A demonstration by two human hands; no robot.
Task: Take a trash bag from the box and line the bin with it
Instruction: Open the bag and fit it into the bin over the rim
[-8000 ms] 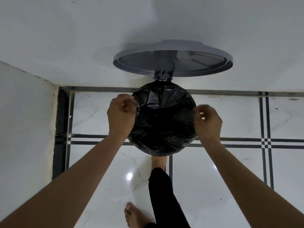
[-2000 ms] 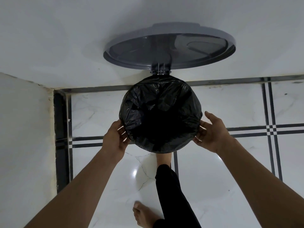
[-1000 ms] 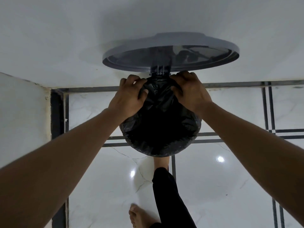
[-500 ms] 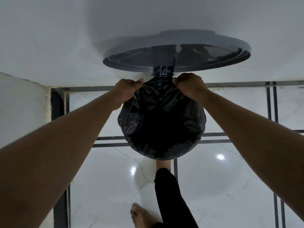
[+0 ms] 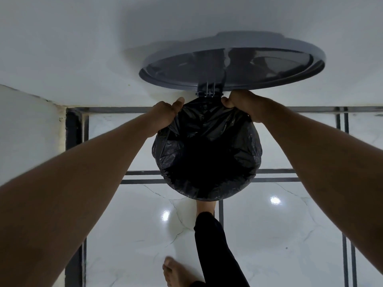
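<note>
I see the black trash bag (image 5: 207, 150) spread over the mouth of the bin (image 5: 207, 195), folded over its rim. My left hand (image 5: 163, 114) and right hand (image 5: 242, 104) each clamp the bag's far edge, either side of the hinge (image 5: 208, 92). The grey lid (image 5: 232, 63) stands open against the far wall. One foot (image 5: 205, 206) sits at the bin's near side.

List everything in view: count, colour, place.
bag: one, black, lining the bin, folded over its rim
lid: one, grey, raised open behind the bin, against the wall
hinge: one, grey, at the lid's base
floor: white marble tiles, dark lines
wall: white, behind
left hand: grips the bag's far-left edge
right hand: grips the bag's far-right edge
leg: one, black trousers, foot under the bin's front
foot: one, bare, bottom
</note>
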